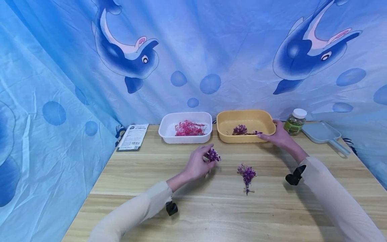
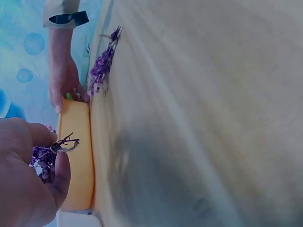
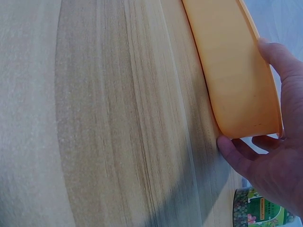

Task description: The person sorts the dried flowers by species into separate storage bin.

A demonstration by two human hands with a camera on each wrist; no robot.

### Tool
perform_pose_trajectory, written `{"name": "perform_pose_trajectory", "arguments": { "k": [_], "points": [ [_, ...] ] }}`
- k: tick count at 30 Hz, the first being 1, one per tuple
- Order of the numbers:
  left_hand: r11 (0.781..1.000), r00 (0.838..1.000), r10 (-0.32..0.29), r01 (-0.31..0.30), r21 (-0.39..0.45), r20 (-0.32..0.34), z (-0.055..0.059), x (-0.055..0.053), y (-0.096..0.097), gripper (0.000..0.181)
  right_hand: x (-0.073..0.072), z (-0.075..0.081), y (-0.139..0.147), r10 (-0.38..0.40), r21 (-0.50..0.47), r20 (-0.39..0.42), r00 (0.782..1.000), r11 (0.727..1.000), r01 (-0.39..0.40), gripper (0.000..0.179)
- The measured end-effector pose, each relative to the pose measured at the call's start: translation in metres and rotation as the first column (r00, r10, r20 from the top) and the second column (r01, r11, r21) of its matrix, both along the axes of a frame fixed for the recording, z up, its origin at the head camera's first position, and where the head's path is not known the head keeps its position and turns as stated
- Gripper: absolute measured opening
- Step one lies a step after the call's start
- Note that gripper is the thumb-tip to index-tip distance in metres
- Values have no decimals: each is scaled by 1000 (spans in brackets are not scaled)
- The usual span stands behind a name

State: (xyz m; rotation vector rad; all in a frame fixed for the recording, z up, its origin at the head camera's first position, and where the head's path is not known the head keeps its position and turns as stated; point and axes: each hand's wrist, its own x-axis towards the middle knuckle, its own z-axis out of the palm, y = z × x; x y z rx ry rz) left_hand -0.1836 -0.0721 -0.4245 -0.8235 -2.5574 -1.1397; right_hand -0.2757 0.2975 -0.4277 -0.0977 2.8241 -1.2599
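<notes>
My left hand point(image 1: 198, 163) pinches a small bunch of purple dried flowers point(image 1: 213, 155) between thumb and fingers, above the table in front of the white tub. Its tied stems point(image 2: 65, 144) stick out past the thumb in the left wrist view. My right hand point(image 1: 279, 135) grips the right end of a yellow plastic tub point(image 1: 246, 138), the thumb over the rim and the other fingers at the outer wall and lower corner. Inside that tub lie purple flowers point(image 1: 240, 129). Another tied purple bunch point(image 1: 247, 174) lies on the table between my arms.
A white tub point(image 1: 185, 139) with pink dried flowers point(image 1: 188, 128) stands left of the yellow one. On the right are a white-lidded jar point(image 1: 295, 122) and a grey-blue dustpan point(image 1: 321, 132). A printed packet point(image 1: 133, 137) lies at the back left; a blue curtain point(image 1: 187, 50) hangs behind.
</notes>
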Motion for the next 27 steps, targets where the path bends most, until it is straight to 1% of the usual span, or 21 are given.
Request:
{"name": "perform_pose_trajectory", "arguments": {
  "k": [4, 10, 15, 21, 24, 27],
  "points": [
    [1000, 1000, -14, 14, 6, 2, 6, -9, 5, 69, 0, 0, 0, -2, 3, -8, 1000, 1000, 3, 125],
    [1000, 1000, -8, 8, -15, 12, 11, -22, 15, 67, -1, -1, 1, -1, -1, -12, 1000, 1000, 1, 124],
    [1000, 1000, -11, 11, -18, -3, 15, -33, 22, 66, -1, -2, 1, 3, -3, -13, 1000, 1000, -4, 124],
    [999, 1000, -19, 19, -29, 15, 23, -45, 33, 66, 1, -2, 1, 7, -15, -24, 1000, 1000, -7, 122],
    [999, 1000, -18, 18, -31, -3, 25, -54, 39, 66, 1, -2, 1, 7, -13, -25, 1000, 1000, -8, 122],
    [999, 999, -7, 5, -50, -37, 30, -63, 44, 66, 0, -2, 1, 7, -11, -22, 1000, 1000, -7, 123]
  ]
}}
